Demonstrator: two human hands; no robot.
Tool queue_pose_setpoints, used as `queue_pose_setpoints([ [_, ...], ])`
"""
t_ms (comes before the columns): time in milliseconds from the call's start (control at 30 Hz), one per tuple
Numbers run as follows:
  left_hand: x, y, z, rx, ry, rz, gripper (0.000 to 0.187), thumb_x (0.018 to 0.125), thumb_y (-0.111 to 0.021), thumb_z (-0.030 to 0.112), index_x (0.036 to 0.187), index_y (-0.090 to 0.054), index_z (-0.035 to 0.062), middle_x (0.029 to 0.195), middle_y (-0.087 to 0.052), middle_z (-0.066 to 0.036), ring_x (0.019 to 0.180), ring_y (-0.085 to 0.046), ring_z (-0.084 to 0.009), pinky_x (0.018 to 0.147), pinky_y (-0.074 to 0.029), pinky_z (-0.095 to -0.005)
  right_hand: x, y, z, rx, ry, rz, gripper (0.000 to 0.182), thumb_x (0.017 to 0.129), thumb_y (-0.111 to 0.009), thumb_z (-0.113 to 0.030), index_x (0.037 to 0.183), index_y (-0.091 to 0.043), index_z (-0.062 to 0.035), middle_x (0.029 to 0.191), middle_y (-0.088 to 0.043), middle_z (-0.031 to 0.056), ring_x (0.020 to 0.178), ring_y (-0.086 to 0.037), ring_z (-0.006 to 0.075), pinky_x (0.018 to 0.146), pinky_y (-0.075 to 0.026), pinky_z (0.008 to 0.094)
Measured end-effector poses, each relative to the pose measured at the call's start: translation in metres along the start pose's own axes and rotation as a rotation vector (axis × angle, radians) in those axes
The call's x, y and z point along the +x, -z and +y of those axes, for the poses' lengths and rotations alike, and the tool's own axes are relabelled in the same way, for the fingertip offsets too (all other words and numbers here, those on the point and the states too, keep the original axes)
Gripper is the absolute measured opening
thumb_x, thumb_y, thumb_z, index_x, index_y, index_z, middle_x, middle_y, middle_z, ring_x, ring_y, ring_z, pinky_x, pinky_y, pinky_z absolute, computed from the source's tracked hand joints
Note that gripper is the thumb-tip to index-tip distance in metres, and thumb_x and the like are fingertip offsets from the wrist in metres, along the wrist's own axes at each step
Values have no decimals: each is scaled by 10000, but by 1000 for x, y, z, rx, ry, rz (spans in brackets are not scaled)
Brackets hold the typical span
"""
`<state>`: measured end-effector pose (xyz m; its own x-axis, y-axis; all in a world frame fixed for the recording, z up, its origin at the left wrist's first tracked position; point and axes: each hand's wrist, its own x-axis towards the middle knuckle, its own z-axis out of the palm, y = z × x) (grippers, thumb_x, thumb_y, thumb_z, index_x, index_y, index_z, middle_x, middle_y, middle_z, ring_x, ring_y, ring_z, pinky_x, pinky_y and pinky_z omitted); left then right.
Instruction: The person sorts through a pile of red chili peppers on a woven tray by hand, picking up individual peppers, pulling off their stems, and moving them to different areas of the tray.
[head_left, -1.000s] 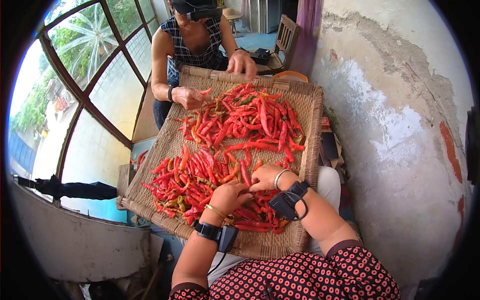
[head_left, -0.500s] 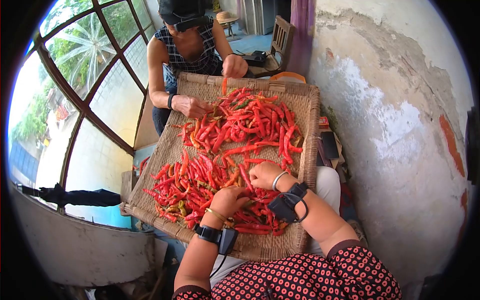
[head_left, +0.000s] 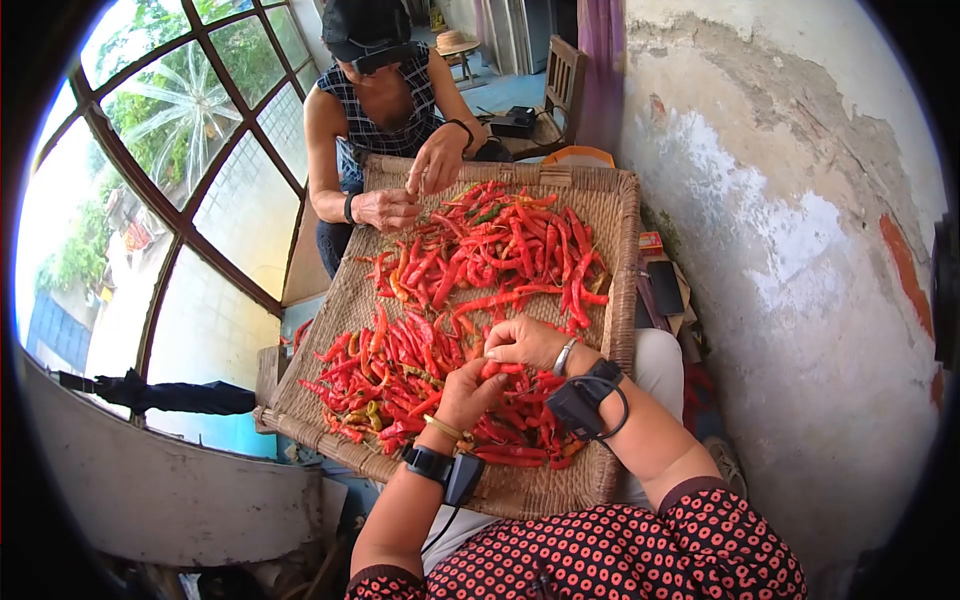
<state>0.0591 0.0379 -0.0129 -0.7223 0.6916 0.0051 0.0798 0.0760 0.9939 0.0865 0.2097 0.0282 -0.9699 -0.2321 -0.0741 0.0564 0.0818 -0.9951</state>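
Observation:
Over the near heap of red peppers (head_left: 400,350), my left hand (head_left: 466,396) and my right hand (head_left: 524,342) meet with fingertips close together. A red pepper (head_left: 503,370) is pinched between them. Both hands have closed fingers. The woven tray (head_left: 285,400) lies under the peppers, with its near edge by my lap. Another heap of peppers (head_left: 520,235) fills its far part, a few greenish ones among the red.
Across the tray sits a person (head_left: 395,110) in a cap, both hands raised together at its far left edge. A phone (head_left: 664,288) lies right of the tray, near the wall (head_left: 780,300). A folded umbrella (head_left: 180,395) is at left; a chair (head_left: 566,85) stands behind.
My hands have come together, lifting a pepper above the heap. The other person's right-side hand has moved left and down to meet the other hand. The view has shifted slightly.

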Motion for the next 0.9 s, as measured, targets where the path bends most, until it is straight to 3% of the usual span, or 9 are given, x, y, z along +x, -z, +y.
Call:
queue_pose_setpoints([
  [167, 0, 9, -13, 148, 20, -51, 138, 821, -557, 65, 951, -583, 30, 738, -570, 45, 625, -510, -32, 536, -441, -188, 0, -2, 4, -45, 52, -43, 158, 757, -604, -158, 813, -595, -10, 749, -604, 28, 687, -544, 104, 639, -444, 240],
  [233, -1, 9, 5, 352, 22, -46, 105, 802, -576, 68, 891, -603, 20, 679, -554, 46, 601, -493, -27, 518, -426, -198, 1, 1, 2, -341, 18, -95, 197, 730, -637, -185, 823, -598, -15, 764, -601, 43, 706, -544, 118, 653, -439, 249],
  [367, 2, 13, -8, 241, 99, -13, 106, 786, -588, 77, 868, -606, 12, 647, -548, 36, 584, -492, -31, 516, -424, -203, 2, 4, 6, -106, -130, -9, 222, 701, -663, -203, 818, -607, -23, 661, -589, 31, 619, -539, 107, 591, -439, 254],
  [400, 3, 14, -9, 232, 108, -19, 108, 783, -578, 69, 871, -602, 10, 657, -559, 28, 577, -511, -39, 516, -435, -204, 3, 7, 6, -306, 15, 41, 130, 755, -620, -143, 814, -601, -28, 673, -565, -6, 630, -518, 62, 586, -428, 212],
  [533, 3, 15, -11, 220, 152, 2, 100, 775, -558, 53, 858, -592, 9, 669, -563, 11, 567, -532, -54, 512, -465, -209, 0, 11, -4, 40, -59, 106, 127, 799, -596, -167, 811, -598, -40, 652, -565, -12, 539, -512, 40, 491, -415, 189],
  [667, 1, 17, -4, 75, 213, -25, 107, 742, -564, 90, 795, -583, -1, 615, -573, -30, 537, -551, -83, 490, -458, -235, 2, 17, 1, 486, 36, 256, 137, 824, -555, -182, 857, -558, -50, 634, -562, 3, 475, -495, 45, 419, -387, 179],
  [700, 1, 18, 3, 56, 218, -13, 107, 742, -564, 90, 795, -583, -1, 615, -573, -30, 537, -551, -83, 490, -458, -235, 4, 19, 2, 476, 19, 244, 137, 824, -555, -182, 857, -558, -50, 634, -562, 3, 475, -495, 45, 419, -387, 179],
  [767, 1, 20, 10, -13, 273, -34, 77, 781, -561, 80, 812, -583, 13, 663, -560, 15, 538, -509, -43, 474, -425, -187, 5, 25, 8, 280, -66, 419, 136, 820, -554, -181, 852, -559, -50, 636, -566, 5, 475, -496, 41, 418, -391, 178],
  [900, 1, 26, 10, -199, 280, -37, 81, 800, -534, 88, 822, -585, 29, 647, -580, -1, 488, -483, -36, 430, -387, -174, 4, 19, 3, -59, -210, 332, 131, 803, -565, -129, 880, -566, -24, 647, -568, 19, 491, -512, 61, 448, -428, 195],
])
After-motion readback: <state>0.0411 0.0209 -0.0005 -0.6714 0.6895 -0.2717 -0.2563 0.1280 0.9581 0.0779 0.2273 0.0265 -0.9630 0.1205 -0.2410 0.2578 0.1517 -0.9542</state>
